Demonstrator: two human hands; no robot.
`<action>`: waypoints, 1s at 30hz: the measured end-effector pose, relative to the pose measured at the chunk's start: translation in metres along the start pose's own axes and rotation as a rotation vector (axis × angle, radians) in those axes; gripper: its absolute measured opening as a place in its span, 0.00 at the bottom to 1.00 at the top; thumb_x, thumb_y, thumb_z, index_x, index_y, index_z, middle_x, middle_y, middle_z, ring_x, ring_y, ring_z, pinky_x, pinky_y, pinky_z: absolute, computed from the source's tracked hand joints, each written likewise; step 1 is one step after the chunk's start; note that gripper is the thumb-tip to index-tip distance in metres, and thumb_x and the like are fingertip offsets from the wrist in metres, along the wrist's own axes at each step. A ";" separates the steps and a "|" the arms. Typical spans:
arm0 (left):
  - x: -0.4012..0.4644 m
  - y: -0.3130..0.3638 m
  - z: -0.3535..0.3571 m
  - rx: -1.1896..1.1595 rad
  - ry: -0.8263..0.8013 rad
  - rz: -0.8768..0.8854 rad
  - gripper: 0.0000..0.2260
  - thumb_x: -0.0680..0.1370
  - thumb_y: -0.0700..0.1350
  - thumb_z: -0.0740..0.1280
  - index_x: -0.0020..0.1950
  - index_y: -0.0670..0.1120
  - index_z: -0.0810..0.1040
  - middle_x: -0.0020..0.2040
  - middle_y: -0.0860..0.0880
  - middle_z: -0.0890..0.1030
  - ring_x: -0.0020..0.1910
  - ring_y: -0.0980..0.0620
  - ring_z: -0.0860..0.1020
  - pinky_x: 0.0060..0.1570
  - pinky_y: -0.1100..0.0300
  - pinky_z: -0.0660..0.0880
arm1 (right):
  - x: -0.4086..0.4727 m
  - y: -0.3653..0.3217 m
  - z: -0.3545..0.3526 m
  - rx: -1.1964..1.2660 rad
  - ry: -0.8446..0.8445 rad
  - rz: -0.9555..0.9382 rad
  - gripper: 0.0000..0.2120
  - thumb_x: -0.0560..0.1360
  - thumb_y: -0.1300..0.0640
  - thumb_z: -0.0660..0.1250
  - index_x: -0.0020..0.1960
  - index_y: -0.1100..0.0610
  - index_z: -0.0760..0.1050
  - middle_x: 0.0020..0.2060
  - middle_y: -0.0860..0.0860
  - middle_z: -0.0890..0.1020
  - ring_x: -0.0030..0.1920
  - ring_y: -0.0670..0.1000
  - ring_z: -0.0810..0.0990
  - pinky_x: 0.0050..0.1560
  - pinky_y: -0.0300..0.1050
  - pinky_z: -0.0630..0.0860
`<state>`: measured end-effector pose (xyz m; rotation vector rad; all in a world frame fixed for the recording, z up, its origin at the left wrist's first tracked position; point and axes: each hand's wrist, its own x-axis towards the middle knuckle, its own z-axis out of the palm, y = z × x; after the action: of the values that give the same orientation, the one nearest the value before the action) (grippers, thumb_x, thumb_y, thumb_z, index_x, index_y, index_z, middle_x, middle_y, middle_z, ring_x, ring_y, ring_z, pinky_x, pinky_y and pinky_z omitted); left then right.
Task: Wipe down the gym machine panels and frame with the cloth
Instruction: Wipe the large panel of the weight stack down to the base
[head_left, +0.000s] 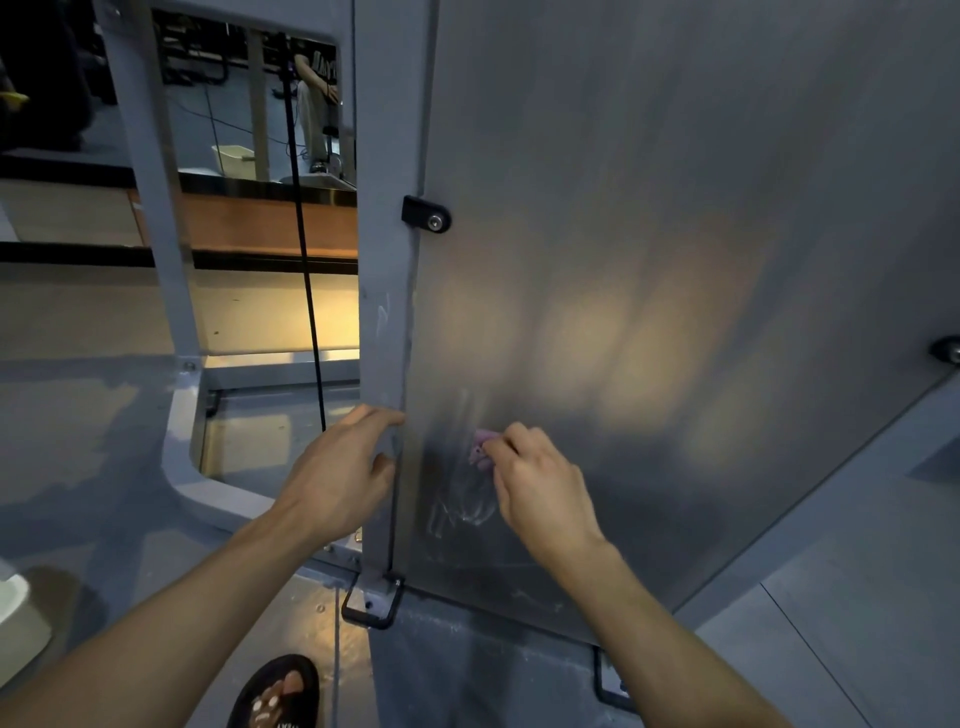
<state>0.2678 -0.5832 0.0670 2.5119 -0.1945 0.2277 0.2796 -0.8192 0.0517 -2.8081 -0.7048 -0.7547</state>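
Right hand (540, 493), lower centre of the frame, has its fingers curled tight around a small pink cloth (482, 448), bunched so only a scrap pokes out past the fingertips, and it presses that scrap flat against the big grey panel (649, 260). Balling it up like that likely puts firm pressure on one spot. Just below and left of the cloth there is a pale smeary patch (465, 499), probably the grime being worked on, though the glare makes it hard to say. Left hand (340, 467), beside it, holds nothing; its fingers spread loosely and hook round the upright frame post (384, 312), a brace to steady the body. Higher up, a black bracket (425, 214) pins panel to post. Bottom edge, a sandalled foot (275, 693) on the floor.
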 end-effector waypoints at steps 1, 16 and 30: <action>0.000 0.000 0.000 -0.004 0.001 -0.002 0.23 0.82 0.40 0.65 0.77 0.49 0.70 0.74 0.52 0.72 0.61 0.50 0.78 0.63 0.60 0.69 | -0.002 0.000 0.005 -0.027 -0.023 -0.007 0.14 0.69 0.61 0.78 0.53 0.52 0.83 0.45 0.47 0.77 0.44 0.52 0.79 0.23 0.46 0.76; 0.002 0.000 0.001 -0.014 0.003 -0.013 0.24 0.82 0.39 0.64 0.78 0.51 0.69 0.74 0.52 0.71 0.61 0.50 0.77 0.62 0.57 0.72 | 0.039 -0.013 -0.049 0.158 0.304 0.097 0.12 0.76 0.64 0.65 0.57 0.54 0.80 0.49 0.52 0.79 0.49 0.57 0.80 0.41 0.55 0.81; 0.003 0.002 -0.002 -0.012 0.011 -0.022 0.24 0.82 0.38 0.63 0.78 0.50 0.69 0.74 0.52 0.72 0.69 0.49 0.74 0.65 0.54 0.72 | 0.034 -0.021 -0.036 0.134 0.122 0.084 0.14 0.79 0.56 0.57 0.54 0.53 0.81 0.47 0.51 0.78 0.47 0.56 0.81 0.36 0.53 0.81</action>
<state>0.2702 -0.5838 0.0699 2.4991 -0.1629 0.2310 0.2795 -0.7960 0.0998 -2.6281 -0.5896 -0.8235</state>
